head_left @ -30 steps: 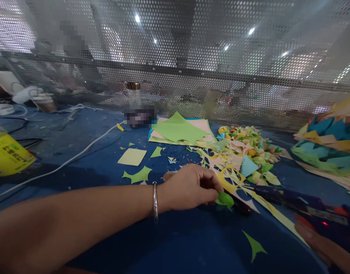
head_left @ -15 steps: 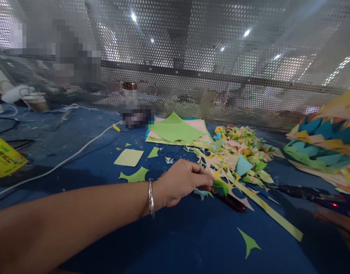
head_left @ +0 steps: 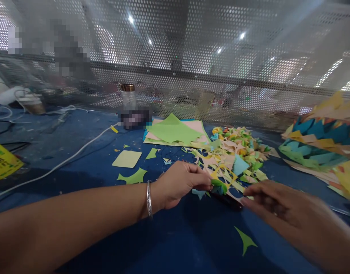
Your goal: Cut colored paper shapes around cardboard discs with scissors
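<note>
On the blue table [head_left: 169, 243], near centre: left hand [head_left: 182, 184], extending from the left edge, its thumb and fingertips pinched together on a green paper petal [head_left: 221, 185]
Green paper petal: projecting right from the fingertips, above a dark red handle [head_left: 227, 201] and left of the other hand; a blue-green piece shows at its lower edge
Right hand [head_left: 280, 213]: entering from the right edge, blurred, fingers curved and parted from the thumb, nothing visible between them; its tips lie close to the end of the handle, contact impossible to tell
Bracelet [head_left: 149, 199]: silver, around the left wrist
Blue scrap [head_left: 199, 193]: just beside the left hand, on its near side
Perforated paper sheets [head_left: 211, 160]: pink and yellow, beyond the fingertips, their round cut-outs plainly visible
Petal pile [head_left: 237, 139]: mixed colours, heaped at centre right, far side
Sheet stack [head_left: 201, 131]: left of the pile, a green sheet [head_left: 171, 129] with a scalloped near edge uppermost
Loose paper: a pale yellow square [head_left: 127, 159] and a green scrap [head_left: 133, 177] at left; another green offcut [head_left: 245, 241] at the near right
Layered paper [head_left: 320, 140]: jagged-edged bands of several colours, far right
White cable [head_left: 75, 154]: running diagonally across the left side
Capped jar [head_left: 127, 97]: far left of centre, before a perforated metal panel [head_left: 175, 85]
</note>
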`<act>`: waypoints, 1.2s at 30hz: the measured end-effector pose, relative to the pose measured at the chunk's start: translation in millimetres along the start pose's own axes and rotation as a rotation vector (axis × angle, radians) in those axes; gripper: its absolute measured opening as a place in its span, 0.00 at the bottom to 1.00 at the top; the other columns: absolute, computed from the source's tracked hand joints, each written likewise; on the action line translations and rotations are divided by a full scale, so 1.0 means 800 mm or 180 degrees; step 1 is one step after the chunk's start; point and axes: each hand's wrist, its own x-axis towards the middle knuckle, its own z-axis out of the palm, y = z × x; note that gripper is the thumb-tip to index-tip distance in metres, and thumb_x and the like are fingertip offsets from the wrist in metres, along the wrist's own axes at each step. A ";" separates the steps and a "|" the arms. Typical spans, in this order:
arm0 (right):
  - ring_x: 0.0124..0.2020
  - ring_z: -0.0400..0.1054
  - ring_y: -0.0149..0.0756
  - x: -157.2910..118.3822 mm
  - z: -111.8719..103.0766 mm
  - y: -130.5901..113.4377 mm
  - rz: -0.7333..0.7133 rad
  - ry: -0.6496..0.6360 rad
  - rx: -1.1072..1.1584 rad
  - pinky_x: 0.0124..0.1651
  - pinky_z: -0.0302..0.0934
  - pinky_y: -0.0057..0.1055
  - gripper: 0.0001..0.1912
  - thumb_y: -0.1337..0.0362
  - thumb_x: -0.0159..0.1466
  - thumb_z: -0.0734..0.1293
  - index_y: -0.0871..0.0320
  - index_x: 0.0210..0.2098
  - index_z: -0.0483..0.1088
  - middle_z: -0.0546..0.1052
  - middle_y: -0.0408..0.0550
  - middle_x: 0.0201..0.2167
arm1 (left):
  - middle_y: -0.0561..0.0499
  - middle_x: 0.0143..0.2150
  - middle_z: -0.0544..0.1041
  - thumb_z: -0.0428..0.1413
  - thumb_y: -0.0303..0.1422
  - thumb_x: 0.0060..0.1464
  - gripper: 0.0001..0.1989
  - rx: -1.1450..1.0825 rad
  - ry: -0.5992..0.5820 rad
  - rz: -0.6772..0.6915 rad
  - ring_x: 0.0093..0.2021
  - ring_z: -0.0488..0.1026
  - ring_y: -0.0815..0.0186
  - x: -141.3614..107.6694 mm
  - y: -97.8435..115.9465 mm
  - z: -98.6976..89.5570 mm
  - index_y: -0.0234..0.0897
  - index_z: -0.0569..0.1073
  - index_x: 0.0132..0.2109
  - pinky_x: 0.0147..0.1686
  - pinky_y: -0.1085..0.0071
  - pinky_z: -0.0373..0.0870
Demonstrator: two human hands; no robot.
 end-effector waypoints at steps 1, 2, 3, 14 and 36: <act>0.20 0.74 0.37 0.011 0.005 -0.016 -0.0063 0.0001 0.0022 0.21 0.66 0.29 0.16 0.45 0.64 0.67 0.49 0.35 0.77 0.81 0.45 0.25 | 0.51 0.27 0.78 0.65 0.23 0.42 0.04 -0.0022 0.0003 0.0005 0.31 0.74 0.70 -0.001 0.000 0.001 0.33 0.79 0.24 0.47 0.67 0.72; 0.21 0.73 0.37 0.020 0.008 -0.028 -0.0159 -0.0170 0.0036 0.22 0.65 0.29 0.15 0.48 0.66 0.66 0.50 0.35 0.77 0.81 0.46 0.26 | 0.52 0.26 0.77 0.65 0.23 0.42 0.04 -0.0053 0.0015 0.0009 0.31 0.74 0.71 -0.002 0.001 0.002 0.32 0.78 0.24 0.47 0.68 0.72; 0.22 0.74 0.37 0.029 0.011 -0.037 -0.0338 -0.0185 0.0074 0.24 0.64 0.29 0.14 0.51 0.67 0.65 0.51 0.34 0.77 0.80 0.46 0.26 | 0.53 0.25 0.77 0.65 0.23 0.42 0.05 -0.0095 0.0025 0.0005 0.30 0.73 0.72 -0.003 0.001 0.003 0.33 0.78 0.23 0.47 0.68 0.72; 0.22 0.68 0.32 0.041 0.027 -0.031 -0.0218 -0.0570 0.0713 0.24 0.62 0.27 0.14 0.56 0.71 0.62 0.53 0.33 0.74 0.76 0.42 0.25 | 0.57 0.26 0.74 0.73 0.33 0.40 0.16 0.0398 -0.0501 0.0014 0.26 0.71 0.72 -0.004 0.002 0.000 0.35 0.75 0.33 0.28 0.73 0.70; 0.24 0.76 0.37 0.048 -0.009 -0.018 -0.0015 -0.0188 0.0423 0.25 0.67 0.29 0.17 0.47 0.67 0.65 0.50 0.37 0.80 0.83 0.45 0.28 | 0.59 0.22 0.69 0.59 0.31 0.52 0.10 0.0974 -0.0196 0.0622 0.20 0.63 0.77 -0.003 0.013 -0.004 0.37 0.69 0.25 0.22 0.77 0.59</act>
